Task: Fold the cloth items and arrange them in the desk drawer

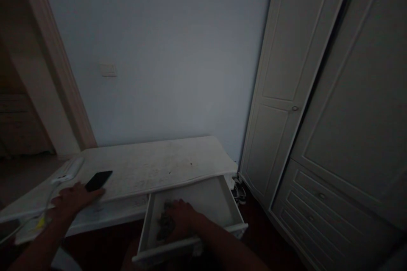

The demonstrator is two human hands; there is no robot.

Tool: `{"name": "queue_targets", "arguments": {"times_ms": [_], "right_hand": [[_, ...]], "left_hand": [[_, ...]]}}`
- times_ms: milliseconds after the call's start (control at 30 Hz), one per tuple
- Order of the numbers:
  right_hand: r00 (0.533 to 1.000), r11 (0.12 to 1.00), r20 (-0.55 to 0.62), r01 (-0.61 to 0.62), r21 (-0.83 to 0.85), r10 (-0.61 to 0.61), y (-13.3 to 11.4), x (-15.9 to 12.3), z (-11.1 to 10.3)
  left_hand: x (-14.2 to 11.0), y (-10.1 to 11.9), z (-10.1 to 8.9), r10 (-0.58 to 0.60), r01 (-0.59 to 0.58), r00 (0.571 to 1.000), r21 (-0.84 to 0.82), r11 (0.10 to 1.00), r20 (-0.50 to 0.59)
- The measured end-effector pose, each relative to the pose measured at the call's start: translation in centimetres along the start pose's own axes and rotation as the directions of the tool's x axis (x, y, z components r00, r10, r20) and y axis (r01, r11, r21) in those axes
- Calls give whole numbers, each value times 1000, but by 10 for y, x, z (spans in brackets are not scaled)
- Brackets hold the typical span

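A pulled-out white drawer (210, 201) sits under the right part of a white desk top (152, 161). Inside it, at the left side, my right hand (182, 219) is closed over a crumpled grey thing, apparently a cloth (165, 222); its fingertips are partly hidden. My left hand (72, 198) rests at the desk's front edge with its fingers spread and nothing in it. Just beyond the thumb lies a dark phone (98, 181), flat on the desk.
A white power strip (68, 170) with a cable lies at the desk's left end. To the right stands a white wardrobe (280, 72) with drawers. Shoes (240, 192) are on the dark red floor beside the desk. A light switch (108, 70) is on the wall.
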State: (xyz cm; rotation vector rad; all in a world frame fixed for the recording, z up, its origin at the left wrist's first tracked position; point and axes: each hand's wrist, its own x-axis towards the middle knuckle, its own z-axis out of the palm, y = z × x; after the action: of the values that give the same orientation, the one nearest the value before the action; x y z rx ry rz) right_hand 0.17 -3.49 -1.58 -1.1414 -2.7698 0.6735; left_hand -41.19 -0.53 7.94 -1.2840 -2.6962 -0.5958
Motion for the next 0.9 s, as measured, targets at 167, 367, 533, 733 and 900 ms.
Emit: {"name": "queue_targets", "arguments": {"times_ms": [167,367,533,733,900], "right_hand": [[1000,1000,-8,15,-26,-16,2,1,-1],[992,999,121,-30,-33,34,28,-20,-24],[978,980,62,-196,-36,198,54,-68,-52],[931,943,-154,-331,25,331,57,-81,-56],[973,983,-155,-180,-33,173,31,-20,-36]], "left_hand": [[-117,60,8,469,-496,866,-165,853,-176],[-242,67,70,921,-837,390,-408,365,23],[-271,49,100,953,-945,254,-169,281,167],[-265,66,89,963,-971,188,-113,212,191],[-253,73,79,996,-981,72,-176,82,61]]}}
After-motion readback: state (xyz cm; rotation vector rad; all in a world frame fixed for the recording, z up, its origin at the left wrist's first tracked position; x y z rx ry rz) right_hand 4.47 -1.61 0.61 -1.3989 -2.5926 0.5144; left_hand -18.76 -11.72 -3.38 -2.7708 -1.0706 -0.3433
